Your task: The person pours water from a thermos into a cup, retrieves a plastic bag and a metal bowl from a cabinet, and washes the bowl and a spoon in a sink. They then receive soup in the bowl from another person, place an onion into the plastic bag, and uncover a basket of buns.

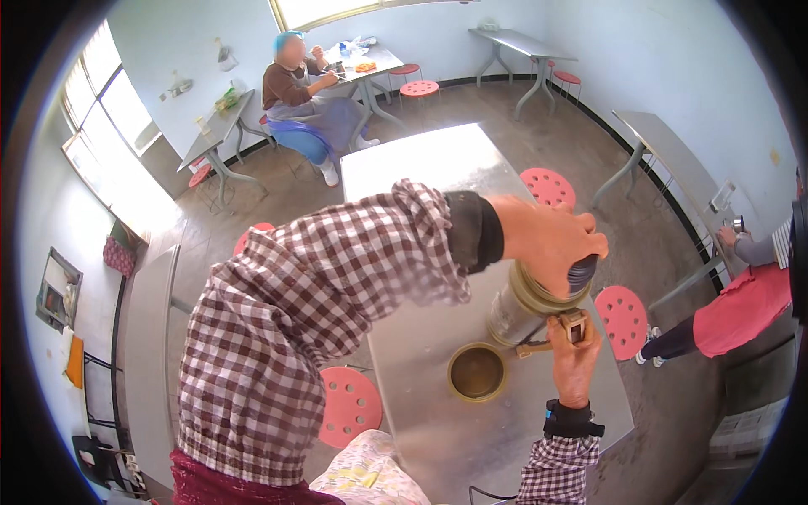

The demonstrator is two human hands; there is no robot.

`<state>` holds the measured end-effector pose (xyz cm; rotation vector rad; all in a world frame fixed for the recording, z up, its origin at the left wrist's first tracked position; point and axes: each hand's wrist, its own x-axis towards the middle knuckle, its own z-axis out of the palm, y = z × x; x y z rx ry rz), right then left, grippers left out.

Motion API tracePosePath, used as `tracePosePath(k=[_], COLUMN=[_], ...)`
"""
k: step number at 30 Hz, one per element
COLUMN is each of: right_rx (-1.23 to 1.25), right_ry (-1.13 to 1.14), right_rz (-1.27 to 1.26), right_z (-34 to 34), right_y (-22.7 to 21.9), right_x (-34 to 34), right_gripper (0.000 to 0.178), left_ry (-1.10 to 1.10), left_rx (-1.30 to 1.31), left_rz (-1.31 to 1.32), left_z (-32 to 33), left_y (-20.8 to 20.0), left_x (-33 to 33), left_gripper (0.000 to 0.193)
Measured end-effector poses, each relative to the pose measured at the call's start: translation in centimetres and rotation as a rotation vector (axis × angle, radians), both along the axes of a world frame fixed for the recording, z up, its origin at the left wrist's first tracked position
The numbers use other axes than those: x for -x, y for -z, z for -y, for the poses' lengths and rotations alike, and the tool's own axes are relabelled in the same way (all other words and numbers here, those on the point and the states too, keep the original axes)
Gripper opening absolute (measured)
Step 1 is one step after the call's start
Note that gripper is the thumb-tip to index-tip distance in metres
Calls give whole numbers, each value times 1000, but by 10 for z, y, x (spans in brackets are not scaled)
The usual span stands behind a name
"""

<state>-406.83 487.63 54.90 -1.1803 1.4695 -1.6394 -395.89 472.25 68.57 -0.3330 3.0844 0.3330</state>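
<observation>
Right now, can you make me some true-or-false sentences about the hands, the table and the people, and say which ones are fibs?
1. The left hand holds a dark ribbed object. True.
2. The right hand is waving in the air. False: it grips a tan handle beside the cylindrical container.
3. A round yellow-rimmed vessel sits on the metal table. True.
4. The person in the blue cap is standing. False: that person is sitting.
5. The stool with holes left of the table is green. False: that stool is pink.
</observation>
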Motion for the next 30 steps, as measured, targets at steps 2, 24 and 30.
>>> tracePosePath(k=[2,24,30], right_rx=[49,-73,-29], right_ry=[13,81,309], right_rz=[30,-320,-93], right_z=[1,-16,-36], right_y=[0,-9,15], right_x=[0,8,11], right_gripper=[17,38,25], left_ry=[-191,-983,-1015], left_rx=[6,-865,-1354], left_rz=[-104,-636,-307], left_z=[-22,-73,-123], left_y=[14,215,265], left_x=[11,-172,-155], left_gripper=[60,55,55])
